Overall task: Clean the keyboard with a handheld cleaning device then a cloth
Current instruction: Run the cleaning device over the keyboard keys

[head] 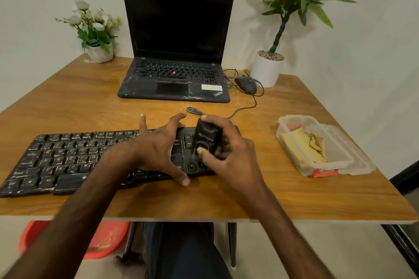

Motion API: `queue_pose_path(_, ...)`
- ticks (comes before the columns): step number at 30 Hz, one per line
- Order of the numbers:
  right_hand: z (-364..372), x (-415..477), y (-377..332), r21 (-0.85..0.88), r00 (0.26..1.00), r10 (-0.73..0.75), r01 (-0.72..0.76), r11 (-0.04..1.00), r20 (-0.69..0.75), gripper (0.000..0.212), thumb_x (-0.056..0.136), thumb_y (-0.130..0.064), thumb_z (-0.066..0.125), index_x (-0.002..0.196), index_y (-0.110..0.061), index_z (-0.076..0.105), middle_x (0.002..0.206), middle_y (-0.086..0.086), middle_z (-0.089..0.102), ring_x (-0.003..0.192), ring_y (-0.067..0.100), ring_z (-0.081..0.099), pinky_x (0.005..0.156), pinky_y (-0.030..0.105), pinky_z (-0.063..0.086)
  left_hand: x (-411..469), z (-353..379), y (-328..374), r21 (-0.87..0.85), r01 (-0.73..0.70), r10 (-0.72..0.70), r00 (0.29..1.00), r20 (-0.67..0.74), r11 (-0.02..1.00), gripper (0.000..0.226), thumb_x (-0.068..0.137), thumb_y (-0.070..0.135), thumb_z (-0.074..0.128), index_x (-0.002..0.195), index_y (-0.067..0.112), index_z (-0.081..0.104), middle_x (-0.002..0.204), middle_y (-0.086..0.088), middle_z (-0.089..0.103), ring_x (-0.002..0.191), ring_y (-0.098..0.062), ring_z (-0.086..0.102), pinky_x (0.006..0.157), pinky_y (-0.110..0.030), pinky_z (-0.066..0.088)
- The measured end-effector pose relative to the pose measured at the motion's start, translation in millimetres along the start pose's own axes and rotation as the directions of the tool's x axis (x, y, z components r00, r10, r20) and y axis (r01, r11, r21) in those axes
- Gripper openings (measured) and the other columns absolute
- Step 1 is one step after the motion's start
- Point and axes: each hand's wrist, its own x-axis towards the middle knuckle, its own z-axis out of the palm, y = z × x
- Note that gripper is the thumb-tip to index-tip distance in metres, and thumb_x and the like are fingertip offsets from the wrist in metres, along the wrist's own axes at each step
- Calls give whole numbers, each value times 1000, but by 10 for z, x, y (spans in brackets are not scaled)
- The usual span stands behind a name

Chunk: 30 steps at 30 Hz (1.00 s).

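Note:
A dusty black keyboard (59,161) lies across the near left of the wooden table (272,197). My left hand (158,149) spreads over the keyboard's right half, its fingers straight and the thumb at the front edge. My right hand (229,149) grips a small black handheld cleaning device (207,137), held upright over the keyboard's right end with the thumb on its button. A yellow cloth (303,142) lies in a clear plastic box (322,165) at the right.
An open black laptop (176,52) stands at the back, with a wired mouse (246,84) to its right. A white flower pot (99,52) sits back left and a potted plant (267,70) back right. A red stool (106,240) shows under the table.

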Motion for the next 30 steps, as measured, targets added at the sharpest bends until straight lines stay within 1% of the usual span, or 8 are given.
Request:
queue_pose_path(3, 32, -21, -47, -54, 989, -116, 121, 991, 89, 62, 88, -15, 72, 139, -37, 43, 127, -10, 57, 103, 9, 65, 72, 23, 61, -35, -10, -50, 21, 32, -32, 999, -5, 999, 163, 40, 77, 80, 151, 32, -29, 167, -2, 18, 155, -21, 9, 108, -65, -30)
queue_pose_path(7, -51, 110, 38, -75, 1000, -9, 8, 997, -16, 63, 88, -16, 73, 137, -42, 43, 120, -3, 62, 96, 7, 67, 65, 25, 62, -48, -11, -43, 60, 43, -41, 999, -34, 997, 160, 46, 75, 82, 152, 29, -28, 165, -4, 27, 154, -22, 14, 107, -66, -31)
queue_pose_path(11, 47, -72, -52, -95, 983, -138, 149, 984, 118, 64, 89, -18, 72, 140, -41, 41, 128, -6, 58, 103, 8, 65, 73, 21, 60, -24, 0, -53, 63, 27, -24, 999, -47, 998, 158, 48, 75, 83, 153, 29, -26, 162, -2, 33, 153, -21, 19, 107, -66, -30)
queue_pose_path(15, -84, 24, 14, -106, 999, -33, 31, 994, -15, 65, 88, -18, 73, 137, -45, 40, 122, -6, 60, 97, 3, 65, 68, 21, 60, -52, -3, -47, 56, 41, -38, 998, -49, 998, 155, 51, 73, 83, 154, 26, -24, 164, -5, 29, 154, -22, 15, 107, -65, -31)
queue_pose_path(20, 44, -119, -154, 36, 986, -87, 82, 996, 145, 65, 85, -17, 76, 136, -42, 46, 129, -12, 56, 105, 3, 64, 73, 22, 60, -37, 28, -79, 25, -1, 2, 998, -68, 1000, 157, 50, 71, 85, 154, 26, -22, 160, 0, 37, 152, -20, 22, 108, -66, -29)
queue_pose_path(25, 31, -55, -108, -34, 997, -51, 53, 998, 56, 64, 89, -18, 72, 138, -45, 42, 128, -6, 58, 105, 6, 64, 71, 26, 61, -134, 28, -159, 71, 41, -35, 996, -76, 997, 159, 45, 79, 79, 153, 30, -28, 168, -7, 16, 155, -22, 8, 105, -64, -34)
queue_pose_path(28, 107, -163, -205, -23, 986, -112, 116, 993, 124, 65, 88, -19, 73, 138, -45, 41, 132, -9, 55, 108, 5, 62, 76, 22, 60, -212, 16, -256, 58, 47, -43, 997, -62, 997, 160, 42, 80, 79, 151, 34, -29, 168, -5, 16, 155, -22, 10, 105, -63, -35)
queue_pose_path(30, 123, -145, -228, 44, 988, -121, 117, 992, 98, 64, 87, -16, 74, 137, -43, 43, 128, -13, 56, 105, 4, 64, 73, 20, 59, -229, 16, -287, 63, 51, -48, 997, -61, 997, 159, 42, 80, 80, 151, 35, -28, 168, -5, 16, 155, -22, 10, 105, -62, -35)
